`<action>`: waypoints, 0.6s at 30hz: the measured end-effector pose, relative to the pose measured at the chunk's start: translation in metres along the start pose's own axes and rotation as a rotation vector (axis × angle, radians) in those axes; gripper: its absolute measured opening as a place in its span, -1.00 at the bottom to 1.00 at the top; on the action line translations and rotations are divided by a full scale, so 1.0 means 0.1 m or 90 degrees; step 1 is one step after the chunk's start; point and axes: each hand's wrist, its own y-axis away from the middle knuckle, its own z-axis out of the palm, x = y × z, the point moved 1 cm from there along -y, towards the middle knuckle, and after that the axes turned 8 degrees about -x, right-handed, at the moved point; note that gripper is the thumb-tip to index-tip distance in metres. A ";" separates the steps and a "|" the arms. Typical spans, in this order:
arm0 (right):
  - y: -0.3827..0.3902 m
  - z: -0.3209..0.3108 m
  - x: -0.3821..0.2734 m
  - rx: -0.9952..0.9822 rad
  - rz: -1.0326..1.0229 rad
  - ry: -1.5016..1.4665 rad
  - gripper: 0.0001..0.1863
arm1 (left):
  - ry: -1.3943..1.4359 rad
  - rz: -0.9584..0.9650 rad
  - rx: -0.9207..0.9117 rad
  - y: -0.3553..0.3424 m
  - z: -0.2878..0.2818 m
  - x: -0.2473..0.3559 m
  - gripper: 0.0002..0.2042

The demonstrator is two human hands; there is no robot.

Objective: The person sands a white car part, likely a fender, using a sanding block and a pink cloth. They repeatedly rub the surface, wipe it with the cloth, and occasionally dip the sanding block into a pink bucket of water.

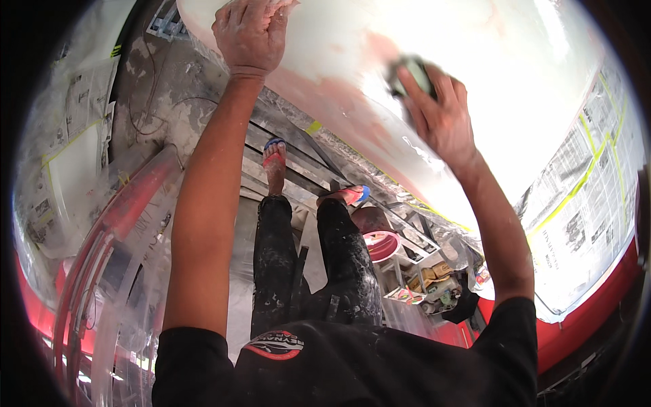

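A large white curved panel (319,57) with smeared pinkish patches spreads across the top of the view; it looks like vehicle bodywork. My right hand (441,112) grips a pale green and dark sanding block (415,76), which lies against the panel and is blurred by motion. At the panel's upper left edge, my dusty left hand (252,37) has its fingers curled. A bit of something pinkish-white shows at those fingertips, cut off by the frame, and I cannot make out what it is.
My sandalled feet stand on a slatted metal platform (305,180). Beside my legs sit a red bucket (381,245) and a rack with assorted items (434,281). Newspaper masking (576,210) with yellow-green tape covers the right side. Plastic-wrapped red bodywork (135,197) stands at left.
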 end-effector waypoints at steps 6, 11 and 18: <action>-0.71 0.02 -0.01 0.022 0.033 0.032 -0.47 | -0.062 0.025 -0.002 0.02 0.07 -0.03 -0.75; 0.01 0.04 0.00 0.013 -0.008 -0.041 -0.49 | -0.013 -0.025 -0.012 0.03 0.02 -0.04 -0.74; -0.85 0.06 -0.03 0.006 0.007 0.021 -0.45 | -0.082 -0.019 -0.016 0.07 0.14 -0.10 -0.70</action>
